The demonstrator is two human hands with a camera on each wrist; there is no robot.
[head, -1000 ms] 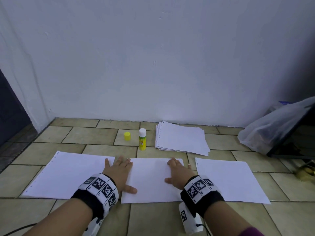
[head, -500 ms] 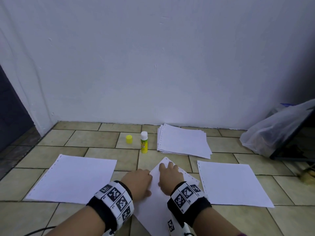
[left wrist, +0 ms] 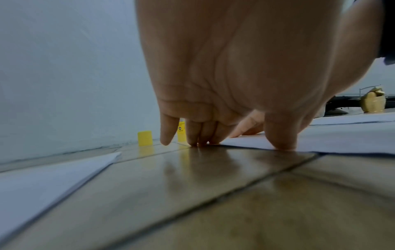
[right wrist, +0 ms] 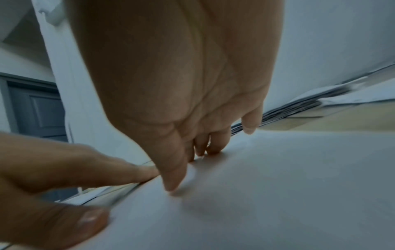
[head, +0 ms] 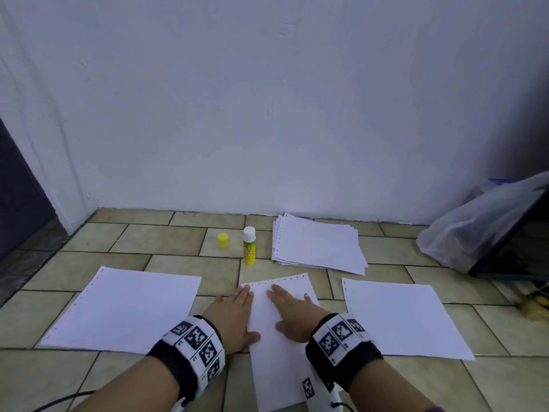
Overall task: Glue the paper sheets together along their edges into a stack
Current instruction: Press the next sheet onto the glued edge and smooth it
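Tiled floor [head: 184,263]: left hand [head: 230,318], right hand [head: 292,315] flat, fingers straight, pressing middle sheet [head: 277,361].

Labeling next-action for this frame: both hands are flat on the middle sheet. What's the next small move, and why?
Probably lift the right hand and reach for the glue stick. The middle sheet lies lengthwise with its punched edge toward the wall, the left hand can keep pressing it, and the stick stands uncapped, its yellow cap beside it.
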